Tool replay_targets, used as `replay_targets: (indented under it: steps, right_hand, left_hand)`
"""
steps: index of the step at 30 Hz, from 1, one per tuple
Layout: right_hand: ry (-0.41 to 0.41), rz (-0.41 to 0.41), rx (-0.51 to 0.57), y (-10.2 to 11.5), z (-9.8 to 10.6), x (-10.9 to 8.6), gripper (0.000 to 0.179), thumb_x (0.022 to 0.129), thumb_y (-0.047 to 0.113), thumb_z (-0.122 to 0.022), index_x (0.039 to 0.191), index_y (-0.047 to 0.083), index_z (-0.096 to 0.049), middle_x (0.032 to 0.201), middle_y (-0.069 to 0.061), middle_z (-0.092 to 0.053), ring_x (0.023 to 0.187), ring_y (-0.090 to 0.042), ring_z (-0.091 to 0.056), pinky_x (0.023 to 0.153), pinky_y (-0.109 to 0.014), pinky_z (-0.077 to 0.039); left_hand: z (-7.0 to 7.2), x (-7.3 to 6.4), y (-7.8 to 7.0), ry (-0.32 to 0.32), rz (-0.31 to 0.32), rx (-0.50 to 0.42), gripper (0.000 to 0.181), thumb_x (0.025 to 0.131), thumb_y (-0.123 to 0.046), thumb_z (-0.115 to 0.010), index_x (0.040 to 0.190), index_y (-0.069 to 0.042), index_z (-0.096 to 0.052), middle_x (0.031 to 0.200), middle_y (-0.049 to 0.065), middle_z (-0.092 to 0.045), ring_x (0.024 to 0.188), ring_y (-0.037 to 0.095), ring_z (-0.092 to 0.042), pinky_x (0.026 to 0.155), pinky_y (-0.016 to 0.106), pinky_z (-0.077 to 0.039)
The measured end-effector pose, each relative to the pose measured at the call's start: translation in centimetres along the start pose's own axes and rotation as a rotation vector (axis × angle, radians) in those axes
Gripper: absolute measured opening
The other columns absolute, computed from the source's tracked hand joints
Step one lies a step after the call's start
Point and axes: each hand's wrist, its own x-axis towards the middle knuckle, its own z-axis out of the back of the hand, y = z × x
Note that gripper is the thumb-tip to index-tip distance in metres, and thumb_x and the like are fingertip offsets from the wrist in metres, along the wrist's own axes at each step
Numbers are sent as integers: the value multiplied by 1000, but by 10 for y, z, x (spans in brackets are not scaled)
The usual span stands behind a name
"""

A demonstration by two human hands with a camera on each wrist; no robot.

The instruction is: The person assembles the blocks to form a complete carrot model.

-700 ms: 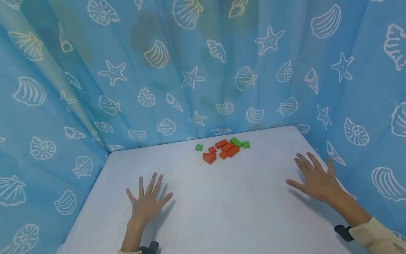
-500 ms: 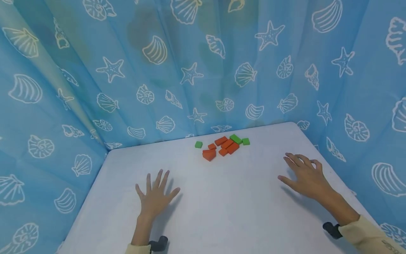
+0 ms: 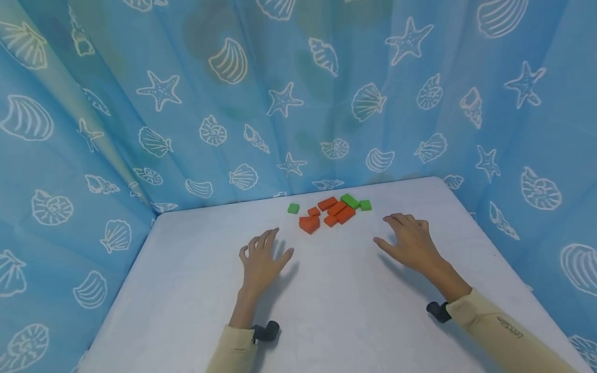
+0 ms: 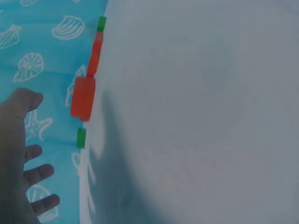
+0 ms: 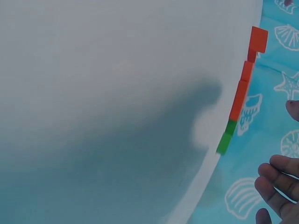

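Several red and green blocks lie in a loose cluster near the table's far edge. Nearest the front is a larger red block (image 3: 310, 224); a small green block (image 3: 293, 208) sits apart on the left, and a longer green block (image 3: 350, 201) and a green square block (image 3: 365, 205) are at the right. My left hand (image 3: 260, 264) hovers over the table, front-left of the cluster, fingers spread and slightly bent, holding nothing. My right hand (image 3: 410, 243) hovers to the right of the blocks with relaxed fingers, also holding nothing. In the left wrist view the red block (image 4: 83, 99) appears beyond the thumb.
The white table (image 3: 326, 311) has a blue curtain (image 3: 186, 103) with white shells and starfish close behind its far edge and along both sides. A dark wrist camera (image 3: 267, 331) is strapped to the left wrist, another dark camera (image 3: 438, 312) to the right.
Both hands have moved inward and forward toward the blocks, left hand rightward, right hand leftward. Their fingers have gone from widely spread to more bent. The blocks stay put.
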Motion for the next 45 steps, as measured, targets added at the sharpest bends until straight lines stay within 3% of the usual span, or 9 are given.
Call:
replay_targets:
  steps: [5,12,19,25,31,39,42,45]
  right_hand:
    - [50,-39,5,7,-16,22,59,89,41,-71,129,-2,-61,129,-22,-58,119,-39,-51,89,-56,-33]
    - [91,-79,12,13,-33,50,60,90,42,-70,131,0,-60,128,-21,-58,117,-38,-51,89,-55,-34]
    - [114,-96,3,18,-42,70,60,89,40,-71,131,-1,-60,130,-22,-57,117,-38,-50,89,-55,-35]
    - [120,-115,-21,21,-51,78,58,88,41,-71,128,0,-62,130,-20,-58,114,-37,-52,88,-53,-35]
    - [122,-146,-40,19,-60,84,60,86,43,-73,127,0,-63,128,-19,-59,114,-36,-53,89,-53,-37]
    - [143,-151,-48,22,-65,90,64,85,45,-73,126,-3,-63,125,-22,-60,112,-36,-53,87,-52,-37]
    - [146,-165,-61,23,-68,92,65,85,47,-73,124,-4,-63,122,-22,-60,109,-36,-53,86,-51,-36]
    - [145,-186,-67,25,-71,92,67,83,49,-74,123,-4,-63,121,-21,-60,108,-36,-52,85,-51,-36]
  left_hand:
    - [-11,20,-19,-20,27,-55,71,90,-64,-55,145,-19,-49,145,8,-50,131,33,-41,103,62,-25]
    - [-23,51,-43,-34,68,-60,76,87,-66,-58,142,-13,-53,135,12,-55,122,33,-46,96,59,-32]
    - [-39,73,-67,0,147,-81,79,85,-65,-61,136,-4,-57,125,17,-57,112,34,-48,90,57,-34]
    - [-54,86,-79,19,223,1,75,84,-61,-62,123,2,-56,113,18,-55,104,32,-47,85,49,-37]
    - [-63,95,-84,16,285,98,70,82,-60,-66,112,2,-56,103,17,-53,101,32,-46,83,45,-37]
    - [-69,100,-84,-17,228,169,70,82,-61,-67,116,0,-60,108,16,-57,102,31,-47,87,48,-35]
    - [-70,103,-83,-67,140,167,72,83,-59,-68,124,-2,-58,117,16,-56,112,32,-47,95,52,-33]
    - [-65,101,-79,-140,25,95,68,83,-51,-69,129,-3,-55,122,15,-55,117,31,-45,98,55,-31]
